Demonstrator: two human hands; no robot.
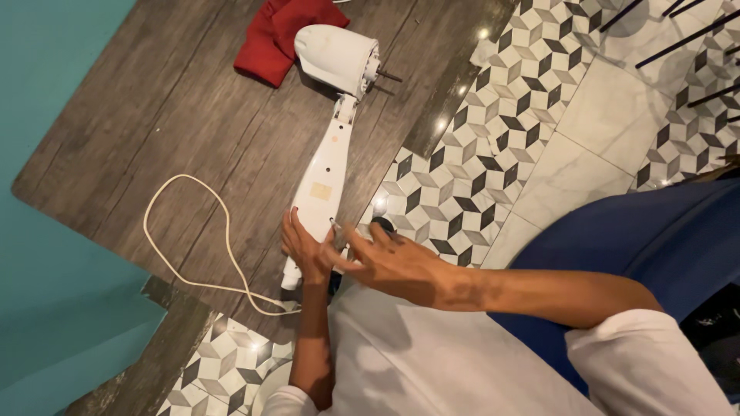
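A white fan stand (324, 181) lies on the wood-patterned floor, its white motor housing (335, 54) at the far end with a bare dark shaft (388, 75) sticking out. My left hand (304, 250) grips the stand's near end. My right hand (389, 258) reaches in from the right, fingers spread, with thumb and forefinger touching the stand beside the left hand. A small black round part (382, 225) lies just beyond the right hand's fingers. I cannot tell whether anything small is pinched in the right hand.
A cream power cord (185, 231) loops on the floor left of the stand. A red cloth (270, 38) lies behind the motor. Thin black rods (678, 38) cross the patterned tiles (493, 154) at upper right. A teal wall (46, 100) stands at left, blue fabric (655, 246) at right.
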